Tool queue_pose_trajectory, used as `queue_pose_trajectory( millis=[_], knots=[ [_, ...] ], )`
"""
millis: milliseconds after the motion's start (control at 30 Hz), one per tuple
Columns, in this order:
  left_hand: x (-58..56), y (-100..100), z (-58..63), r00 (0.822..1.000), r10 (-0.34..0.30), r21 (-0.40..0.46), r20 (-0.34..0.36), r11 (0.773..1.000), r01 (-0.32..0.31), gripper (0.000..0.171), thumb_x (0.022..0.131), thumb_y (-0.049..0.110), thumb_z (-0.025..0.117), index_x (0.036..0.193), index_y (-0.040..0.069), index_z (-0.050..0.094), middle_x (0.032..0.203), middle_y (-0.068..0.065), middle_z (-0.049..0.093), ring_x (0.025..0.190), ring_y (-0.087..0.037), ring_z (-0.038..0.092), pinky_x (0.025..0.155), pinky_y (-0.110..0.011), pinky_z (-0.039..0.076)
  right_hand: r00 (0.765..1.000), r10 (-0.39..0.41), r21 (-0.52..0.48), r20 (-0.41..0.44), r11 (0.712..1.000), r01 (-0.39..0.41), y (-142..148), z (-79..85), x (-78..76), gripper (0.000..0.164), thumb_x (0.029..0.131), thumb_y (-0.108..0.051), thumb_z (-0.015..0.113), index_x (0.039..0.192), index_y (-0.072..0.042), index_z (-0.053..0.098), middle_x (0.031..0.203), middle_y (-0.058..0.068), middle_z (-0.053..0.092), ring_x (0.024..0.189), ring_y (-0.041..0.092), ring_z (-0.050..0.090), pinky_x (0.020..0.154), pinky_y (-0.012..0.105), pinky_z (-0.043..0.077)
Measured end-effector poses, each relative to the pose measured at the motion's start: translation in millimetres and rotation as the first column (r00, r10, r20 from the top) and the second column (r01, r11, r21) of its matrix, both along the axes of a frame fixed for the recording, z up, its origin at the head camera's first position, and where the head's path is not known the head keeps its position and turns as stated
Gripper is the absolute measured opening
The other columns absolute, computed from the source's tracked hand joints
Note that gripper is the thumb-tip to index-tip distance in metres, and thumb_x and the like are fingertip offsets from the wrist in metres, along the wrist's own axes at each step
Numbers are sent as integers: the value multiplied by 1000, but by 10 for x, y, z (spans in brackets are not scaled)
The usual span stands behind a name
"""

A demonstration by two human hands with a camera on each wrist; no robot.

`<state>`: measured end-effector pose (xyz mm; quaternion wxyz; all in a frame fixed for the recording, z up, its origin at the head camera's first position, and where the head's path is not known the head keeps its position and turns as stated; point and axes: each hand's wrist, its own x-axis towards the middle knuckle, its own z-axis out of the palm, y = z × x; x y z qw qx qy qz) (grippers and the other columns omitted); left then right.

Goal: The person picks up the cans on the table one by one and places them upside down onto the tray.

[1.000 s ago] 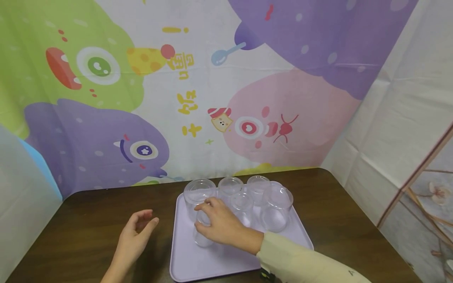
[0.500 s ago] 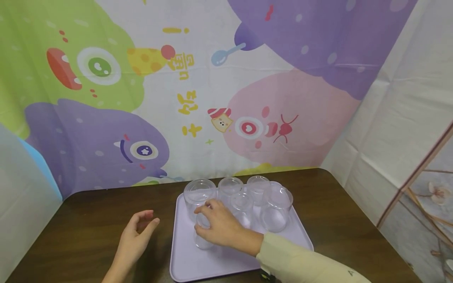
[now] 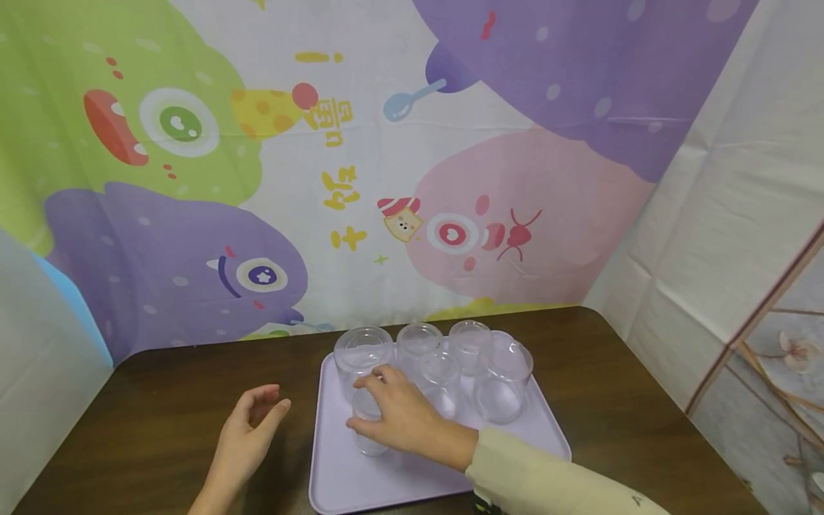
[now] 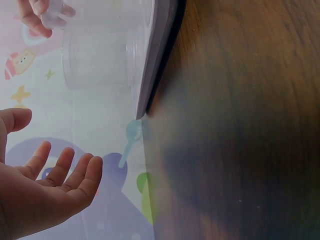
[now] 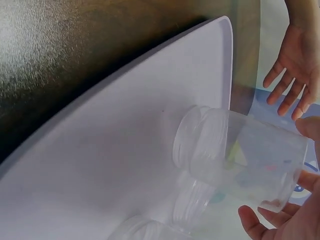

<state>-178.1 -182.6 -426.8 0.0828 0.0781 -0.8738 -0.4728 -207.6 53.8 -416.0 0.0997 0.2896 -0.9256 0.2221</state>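
An upside-down clear plastic jar [image 5: 250, 155] stands on the lilac tray [image 3: 347, 486], its threaded neck down. My right hand [image 3: 402, 418] is around its upper end, with the thumb [image 5: 307, 127] spread out at one side and the fingers loosely bent at the other. A gap shows between thumb and jar in the head view. My left hand [image 3: 241, 433] holds nothing and hovers over the table left of the tray, palm toward it, fingers [image 4: 77, 175] relaxed. A larger clear jar [image 3: 363, 352] stands just behind the jar at my right hand.
Several more clear jars stand on the tray's back and right, among them a wide one [image 3: 503, 383] at the right and a smaller one [image 3: 468, 343] at the back. The dark wooden table [image 3: 148, 422] meets a cartoon-printed cloth [image 3: 360, 286] behind.
My right thumb has moved outward, away from the jar's side. The jar stays at nearly the same spot on the tray. My left hand has barely moved.
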Motion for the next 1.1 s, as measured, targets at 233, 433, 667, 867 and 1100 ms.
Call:
queue_pose_trajectory(
  millis=[233, 433, 667, 867, 1100],
  knots=[
    [8, -15, 3, 1000, 14, 11, -14, 1000, -14, 42, 92, 38, 58, 124, 11, 53, 124, -10, 58, 89, 15, 48, 76, -15, 44, 1000, -12, 7, -1, 1000, 12, -3, -37, 24, 53, 75, -52, 70, 118, -21, 59, 124, 7, 52, 110, 19, 54, 84, 35, 51],
    [24, -25, -3, 1000, 19, 13, -13, 1000, -18, 42, 92, 38, 58, 124, 11, 53, 125, -11, 57, 87, 19, 46, 76, -15, 44, 1000, -21, -12, 15, 1000, 21, 24, -59, 57, 59, 72, -49, 74, 121, -20, 56, 126, 9, 51, 110, 23, 56, 88, 36, 51],
    [22, -18, -16, 999, 36, 17, -18, 999, -36, 41, 92, 36, 58, 123, 10, 53, 123, -10, 58, 87, 18, 46, 76, -14, 44, 999, -33, -44, 40, 998, 34, 19, -96, 56, 60, 74, -42, 75, 124, -17, 53, 126, 10, 51, 115, 23, 53, 94, 36, 49],
    [16, -15, -7, 999, 40, 12, -12, 999, -40, 41, 92, 37, 58, 123, 10, 53, 123, -10, 58, 86, 20, 45, 77, -13, 44, 1000, -22, -85, 17, 996, 23, 31, -126, 49, 62, 74, -42, 76, 124, -15, 53, 122, 8, 52, 112, 21, 54, 94, 34, 48],
    [12, -40, 5, 1000, 30, -1, -1, 1000, -30, 43, 92, 39, 57, 123, 10, 53, 123, -10, 58, 87, 18, 46, 77, -14, 44, 999, -43, -104, -24, 994, 40, 57, -159, 60, 69, 68, -51, 77, 124, -19, 52, 121, 4, 53, 110, 18, 54, 89, 37, 49]
  ],
)
